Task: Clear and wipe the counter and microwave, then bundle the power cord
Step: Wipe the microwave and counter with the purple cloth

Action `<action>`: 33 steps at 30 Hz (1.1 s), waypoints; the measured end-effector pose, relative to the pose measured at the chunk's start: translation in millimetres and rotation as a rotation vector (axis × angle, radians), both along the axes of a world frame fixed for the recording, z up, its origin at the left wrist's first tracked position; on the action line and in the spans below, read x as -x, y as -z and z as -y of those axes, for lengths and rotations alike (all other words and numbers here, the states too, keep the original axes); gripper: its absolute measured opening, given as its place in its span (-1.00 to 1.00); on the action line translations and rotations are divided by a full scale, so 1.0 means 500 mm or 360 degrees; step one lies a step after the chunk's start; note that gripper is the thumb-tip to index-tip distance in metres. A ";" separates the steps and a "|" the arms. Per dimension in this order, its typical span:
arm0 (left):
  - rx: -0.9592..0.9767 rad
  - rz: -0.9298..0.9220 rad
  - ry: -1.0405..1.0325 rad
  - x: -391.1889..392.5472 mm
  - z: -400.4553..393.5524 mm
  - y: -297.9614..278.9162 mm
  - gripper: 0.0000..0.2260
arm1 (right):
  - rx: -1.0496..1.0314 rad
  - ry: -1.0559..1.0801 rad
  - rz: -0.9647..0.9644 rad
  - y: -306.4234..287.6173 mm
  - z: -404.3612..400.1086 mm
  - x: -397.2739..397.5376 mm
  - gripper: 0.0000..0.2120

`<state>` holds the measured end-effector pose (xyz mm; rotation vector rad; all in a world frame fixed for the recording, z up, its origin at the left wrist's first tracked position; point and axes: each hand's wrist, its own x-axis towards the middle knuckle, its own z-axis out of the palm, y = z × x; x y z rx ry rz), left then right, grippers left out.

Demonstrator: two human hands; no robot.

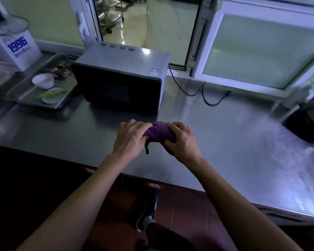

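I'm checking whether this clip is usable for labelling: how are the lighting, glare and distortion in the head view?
Head view: dim overall, the floor below the counter edge nearly black; bluish glare on the steel counter at right and a bright spot on the microwave top; wide-angle bending curves the window frame; the left edge is soft, yet both hands and the purple cloth read clearly.

Microwave point(120, 78) on counter point(225, 142), upper centre of frame, window point(170, 24) behind it. Tray point(25, 95) left of microwave, touching or just beside it; bowl point(43, 80) and plate point(52, 96) on tray, bowl behind plate. Box point(16, 49) at upper left, behind tray. Cord point(203, 95) on counter right of microwave, below window. Cloth point(159, 132) at centre, before microwave, between left hand point(132, 138) and right hand point(181, 140). Appliance point(308, 116) at right edge.
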<state>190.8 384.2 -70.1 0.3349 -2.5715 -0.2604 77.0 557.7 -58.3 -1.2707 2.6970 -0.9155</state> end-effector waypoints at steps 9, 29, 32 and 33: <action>0.0064 0.0028 -0.0061 0.110 0.188 -0.051 -0.66 | 0.0111 -0.0001 -0.0005 -0.019 0.206 0.123 -0.47; 0.0027 0.0235 -0.0104 0.438 0.464 -0.123 -0.71 | -0.0146 0.0161 -0.0170 -0.067 0.481 0.418 -0.45; -0.0019 0.0268 -0.0160 0.439 0.494 -0.118 -0.70 | -0.0318 0.0098 -0.0298 -0.062 0.499 0.421 -0.48; -0.0024 0.0263 -0.0162 0.436 0.503 -0.117 -0.69 | -0.0390 0.0069 -0.0368 -0.061 0.505 0.422 -0.49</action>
